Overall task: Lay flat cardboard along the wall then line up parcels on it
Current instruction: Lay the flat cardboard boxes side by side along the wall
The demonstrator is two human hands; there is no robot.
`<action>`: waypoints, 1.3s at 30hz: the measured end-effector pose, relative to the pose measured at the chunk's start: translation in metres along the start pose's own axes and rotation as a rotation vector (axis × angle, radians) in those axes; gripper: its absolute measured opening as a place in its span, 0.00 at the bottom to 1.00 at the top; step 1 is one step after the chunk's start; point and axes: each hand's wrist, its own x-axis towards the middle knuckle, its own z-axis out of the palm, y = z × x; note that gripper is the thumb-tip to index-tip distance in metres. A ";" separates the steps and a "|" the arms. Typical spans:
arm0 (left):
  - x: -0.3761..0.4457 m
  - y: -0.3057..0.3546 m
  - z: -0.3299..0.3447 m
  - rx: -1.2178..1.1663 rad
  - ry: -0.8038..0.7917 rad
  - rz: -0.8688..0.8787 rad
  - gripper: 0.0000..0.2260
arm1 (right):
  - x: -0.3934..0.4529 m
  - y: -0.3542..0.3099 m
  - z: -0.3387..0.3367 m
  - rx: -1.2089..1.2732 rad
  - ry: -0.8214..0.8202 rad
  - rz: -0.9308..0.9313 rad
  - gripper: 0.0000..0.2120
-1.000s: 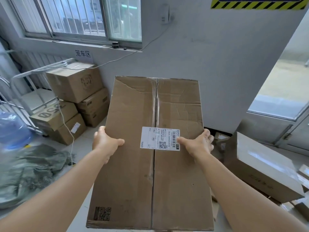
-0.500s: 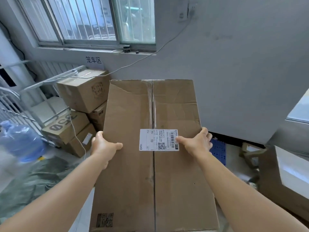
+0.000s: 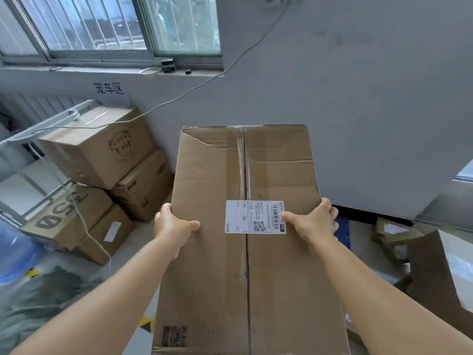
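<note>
A long brown cardboard parcel [image 3: 217, 265] with a taped centre seam and a white shipping label fills the middle of the head view, held up in front of me. My left hand [image 3: 174, 226] grips its left edge, thumb on top. My right hand [image 3: 313, 222] grips the right edge, thumb lying on the label. The parcel's far end points at the grey wall [image 3: 345, 111]. The floor under the parcel is hidden.
Several stacked cardboard boxes [image 3: 102, 155] stand against the wall at left under the window [image 3: 102, 24]. A cable [image 3: 194, 88] hangs from the sill. A blue water bottle [image 3: 15, 254] and grey sacks [image 3: 46, 298] lie at far left. Another large box [image 3: 445, 280] sits at right.
The view has swung right and closer to the wall; the parcel stays in both hands, and the stacked boxes at left look nearer.
</note>
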 end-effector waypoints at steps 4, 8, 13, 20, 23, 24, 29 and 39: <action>0.040 0.021 0.029 0.001 -0.063 0.023 0.22 | 0.031 -0.008 0.001 -0.005 0.061 0.041 0.51; 0.093 0.046 0.056 0.016 -0.132 0.047 0.21 | 0.065 -0.024 0.008 -0.002 0.130 0.087 0.51; 0.159 0.086 0.084 0.032 -0.241 0.088 0.23 | 0.112 -0.053 0.015 0.005 0.218 0.132 0.50; 0.216 0.126 0.142 0.022 -0.388 0.119 0.27 | 0.162 -0.063 0.014 -0.027 0.340 0.226 0.52; 0.226 0.131 0.168 0.019 -0.446 0.104 0.27 | 0.183 -0.056 0.009 -0.061 0.370 0.277 0.52; 0.231 0.131 0.177 0.011 -0.461 0.092 0.28 | 0.190 -0.055 0.008 -0.069 0.373 0.288 0.52; 0.247 0.129 0.218 0.016 -0.497 0.029 0.29 | 0.231 -0.040 0.010 -0.106 0.350 0.333 0.51; 0.285 0.124 0.339 0.138 -0.422 -0.074 0.20 | 0.362 0.025 0.018 -0.073 0.199 0.417 0.51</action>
